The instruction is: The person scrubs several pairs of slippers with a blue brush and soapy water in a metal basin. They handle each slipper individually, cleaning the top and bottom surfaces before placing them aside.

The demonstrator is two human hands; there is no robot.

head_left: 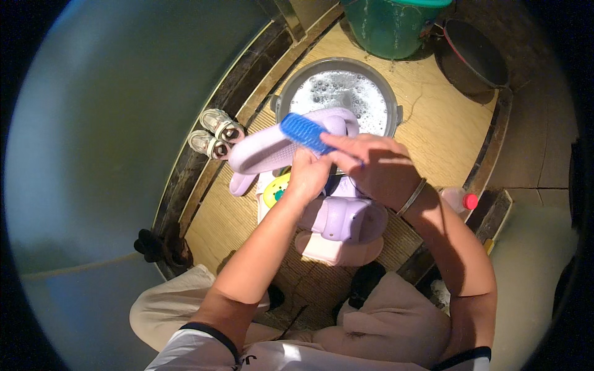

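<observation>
My left hand (310,178) grips a lilac slide sandal (264,150) by its side, tilted over the near rim of a grey basin (287,83) of sudsy water (343,88). In my right hand (378,164) is a blue scrubbing brush (306,133), lying against the sandal's upper side; its bristles look blurred. Below my hands, several more slippers lie in a pile: a lilac one (345,218), a pale pink one (336,250) and one with a yellow ornament (274,189). My left fingers are partly hidden by the sandal and my right hand.
A pair of light sandals (216,134) stands at the left by the floor's raised edge. A green bucket (394,30) and a dark pan-like container (475,58) are at the far right. A clear bottle with a red cap (469,201) lies beside my right forearm.
</observation>
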